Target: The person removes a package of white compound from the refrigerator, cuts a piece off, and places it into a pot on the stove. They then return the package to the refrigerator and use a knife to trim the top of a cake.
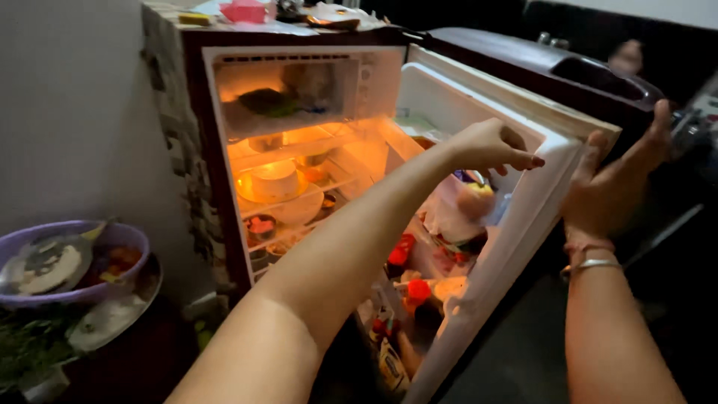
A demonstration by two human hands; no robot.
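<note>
A small fridge (196, 135) stands open, lit orange inside. Its white door (523, 217) swings out to the right. My right hand (609, 187), a bangle on its wrist, grips the door's outer edge near the top. My left arm reaches across the opening, and my left hand (490, 146) hovers with loosely bent fingers over the upper door shelf (464, 202), holding nothing. Just below that hand lie wrapped packets and a pale round item. Lower door racks hold red-capped bottles (417, 292) and sachets.
Inside, shelves carry a white bowl on a plate (275, 183) and small dishes. A purple basin (112, 239) with plates and vegetables sits low on the left. Boxes lie on the fridge top (247, 11). A dark counter runs behind the door.
</note>
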